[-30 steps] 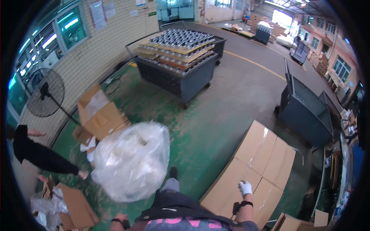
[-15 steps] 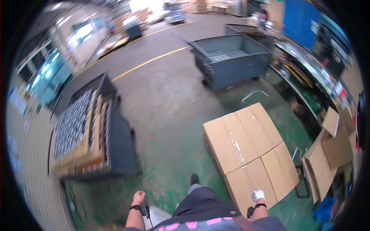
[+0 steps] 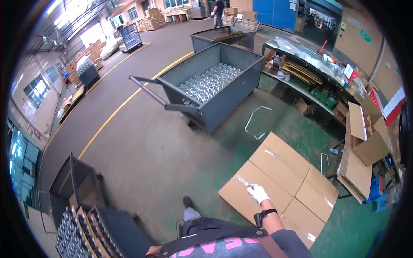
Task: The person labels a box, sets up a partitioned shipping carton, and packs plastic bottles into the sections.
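Change: since half a second ago the view has swung; the grey cart of shiny cans sits nearer the centre, and the right hand has lifted from the person's side to hang over the flattened cartons. The left hand has dropped to the lower edge.
Floor: grey concrete floor [image 3: 142, 142] with a yellow line [image 3: 129, 99] running far to near on the left; green paint near the right.
Grey cart: large open grey cart [image 3: 241, 92] in the middle distance, its bed covered with rows of shiny cans [image 3: 208, 82]; a handle bar sticks out on its left end.
Second cart: another grey cart [image 3: 206, 41] farther off, with a person [image 3: 219, 12] standing beyond it.
Flattened cartons: a wide slab of flat brown cartons [image 3: 286, 170] lies on the floor at near right, seams taped.
Near-left cart: dark cart [image 3: 120, 228] at the near left edge holding stacked trays of cans [image 3: 71, 234].
Desk: long desk [image 3: 301, 53] along the far right, cluttered with small items; folded cardboard [image 3: 363, 137] leans near it.
Right hand: right hand [image 3: 258, 193], in a white glove, is over the near-left part of the cartons; fingers curled loosely together, and I cannot tell whether they pinch anything.
Left hand: left hand [image 3: 153, 250] barely shows at the lower edge by the torso; state of its fingers cannot be told.
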Tool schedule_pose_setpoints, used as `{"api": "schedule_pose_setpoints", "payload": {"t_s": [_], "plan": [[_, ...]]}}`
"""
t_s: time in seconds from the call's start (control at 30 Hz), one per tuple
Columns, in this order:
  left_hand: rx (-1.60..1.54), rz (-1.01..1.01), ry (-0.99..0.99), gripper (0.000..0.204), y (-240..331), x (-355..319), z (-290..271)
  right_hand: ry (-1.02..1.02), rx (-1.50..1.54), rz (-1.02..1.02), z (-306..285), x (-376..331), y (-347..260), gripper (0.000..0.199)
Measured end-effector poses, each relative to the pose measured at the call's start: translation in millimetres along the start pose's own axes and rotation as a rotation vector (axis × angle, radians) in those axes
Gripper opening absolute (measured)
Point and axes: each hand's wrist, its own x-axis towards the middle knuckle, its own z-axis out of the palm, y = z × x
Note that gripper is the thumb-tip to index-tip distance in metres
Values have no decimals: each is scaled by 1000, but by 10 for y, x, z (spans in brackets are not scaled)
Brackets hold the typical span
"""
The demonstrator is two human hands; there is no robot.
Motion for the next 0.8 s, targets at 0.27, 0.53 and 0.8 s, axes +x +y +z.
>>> {"api": "schedule_pose_setpoints", "payload": {"t_s": [0.27,0.53,0.8], "plan": [[1039,898,-276,42,4184,1802,-1187,279,-439,192,44,1282,188,30],[647,1141,-457,38,8425,1616,717,-171,-914,520,-162,662,807,25],[944,1206,-479,34,10700,2153,1358,-116,-669,590,-1463,2112,946,29]]}}
